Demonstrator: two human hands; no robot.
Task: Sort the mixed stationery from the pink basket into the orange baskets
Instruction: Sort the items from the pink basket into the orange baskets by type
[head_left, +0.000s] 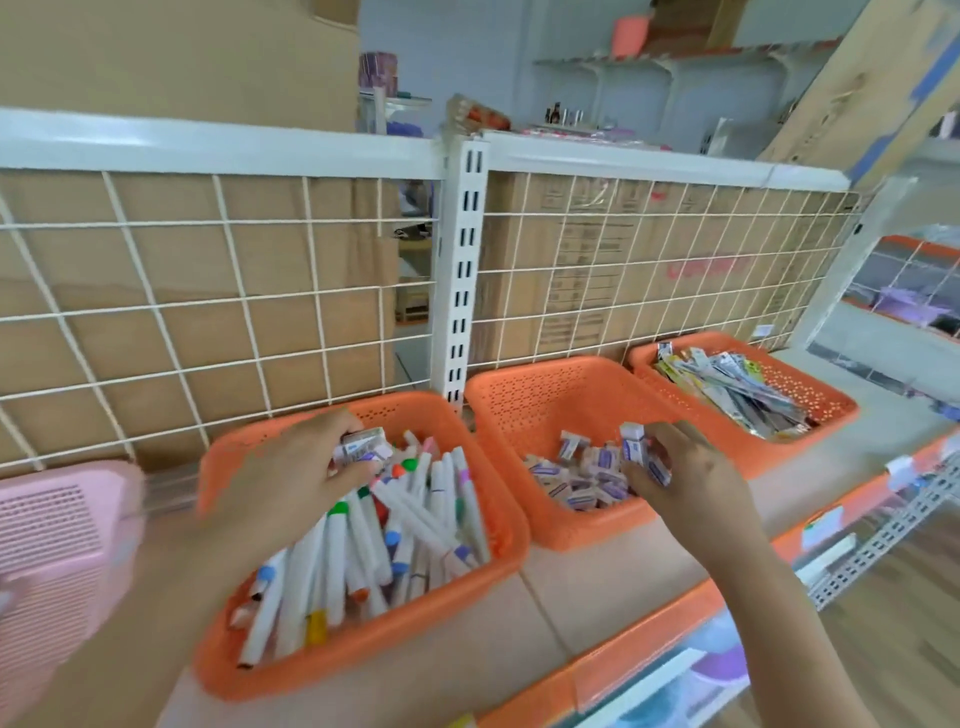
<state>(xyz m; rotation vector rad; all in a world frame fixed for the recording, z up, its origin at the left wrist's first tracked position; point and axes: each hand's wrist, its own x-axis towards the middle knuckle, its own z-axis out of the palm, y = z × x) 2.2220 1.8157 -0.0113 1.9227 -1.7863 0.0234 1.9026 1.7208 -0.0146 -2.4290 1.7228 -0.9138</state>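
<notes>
**Three orange baskets loaded; both hands carrying erasers**

Three orange baskets stood in a row on the shelf against the wire grid, with the pink basket (57, 535) at the far left edge of view, blurred, contents not visible.

- Left basket (291, 670): markers (358, 540), white barrels with coloured caps, piled loosely.
- Middle basket (530, 395): small boxed erasers (576, 480) heaped at its near side.
- Right basket (810, 395): flat packeted items (737, 384), type unreadable.

Left hand (306, 467) was over the far end of the marker basket, its grip closed on a few eraser boxes (361, 447) between thumb and fingers. Right hand (685, 467) was over the middle basket's near-right corner, its grip closed on more eraser boxes (641, 449), one standing up above the fingers.

Judged step: delivering erasers to the middle basket; the left hand's load was not yet over it.

Risks noted:
1. Left grip held several small boxes loosely above the markers. Any slackening there would drop erasers into the wrong basket, where they could slip down between the barrels.
2. The upright box in the right hand looked barely pinched and sat close to the rim; it could tip outward onto the shelf.
3. Frame was motion-blurred at the left, suggesting quick movement, which raises both risks.
</notes>
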